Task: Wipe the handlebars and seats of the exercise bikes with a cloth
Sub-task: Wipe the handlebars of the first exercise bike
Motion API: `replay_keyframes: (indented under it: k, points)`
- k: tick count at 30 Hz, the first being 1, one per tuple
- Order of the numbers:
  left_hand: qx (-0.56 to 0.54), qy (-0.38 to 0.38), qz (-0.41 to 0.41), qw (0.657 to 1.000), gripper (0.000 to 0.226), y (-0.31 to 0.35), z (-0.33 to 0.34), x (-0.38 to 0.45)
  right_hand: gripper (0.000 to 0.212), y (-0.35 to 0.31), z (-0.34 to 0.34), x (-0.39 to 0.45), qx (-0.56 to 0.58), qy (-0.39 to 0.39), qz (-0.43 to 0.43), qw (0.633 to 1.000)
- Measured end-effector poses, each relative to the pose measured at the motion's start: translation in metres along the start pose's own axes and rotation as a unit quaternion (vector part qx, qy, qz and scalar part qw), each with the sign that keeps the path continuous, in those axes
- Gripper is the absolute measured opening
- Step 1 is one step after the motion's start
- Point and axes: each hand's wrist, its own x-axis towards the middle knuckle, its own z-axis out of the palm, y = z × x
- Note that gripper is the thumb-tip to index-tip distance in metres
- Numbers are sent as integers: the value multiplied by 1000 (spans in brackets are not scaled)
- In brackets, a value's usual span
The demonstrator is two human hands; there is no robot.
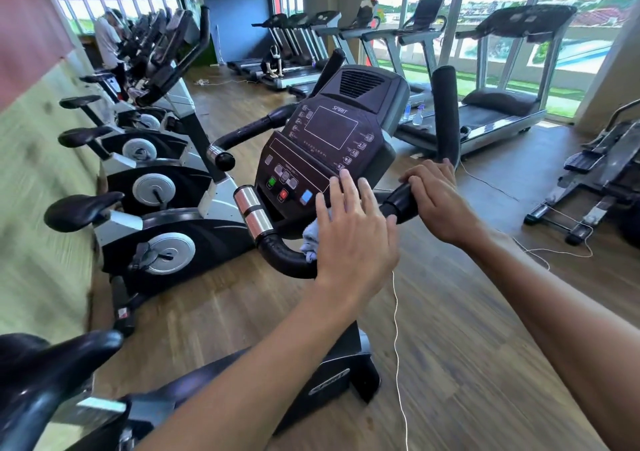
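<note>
A person wipes the handlebar of an exercise bike with a pale blue cloth in a gym.

The left hand (353, 228) lies flat with fingers straight and spread, pressing the cloth (311, 239) against the curved black handlebar (284, 256) just below the console (329, 145); only a bunched edge of cloth shows beside the palm. The right hand (436, 197) curls round the right grip (401, 204), steadying the bike. The cloth looks soft, thin and light, so it should fold round the bar easily and is best held bunched under the palm. The bar's padding seems firm and slightly grippy, while the chrome sensor bands (252, 211) likely feel slick. The seat (45, 374) sits at lower left, untouched. More bikes (156, 187) line the left wall.
</note>
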Motion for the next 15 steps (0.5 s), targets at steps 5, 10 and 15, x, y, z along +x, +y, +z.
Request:
replay_keyframes:
  k: [5, 10, 15]
  points:
    - [4, 66, -3, 998, 49, 10, 13, 13, 53, -1, 8, 2, -4, 25, 16, 1000]
    - [-17, 84, 50, 995, 40, -6, 13, 8, 48, -5, 4, -3, -25, 32, -3, 999]
    - [-42, 125, 79, 988, 37, -42, 16, -18, 48, -7, 6, 0, -25, 30, 20, 999]
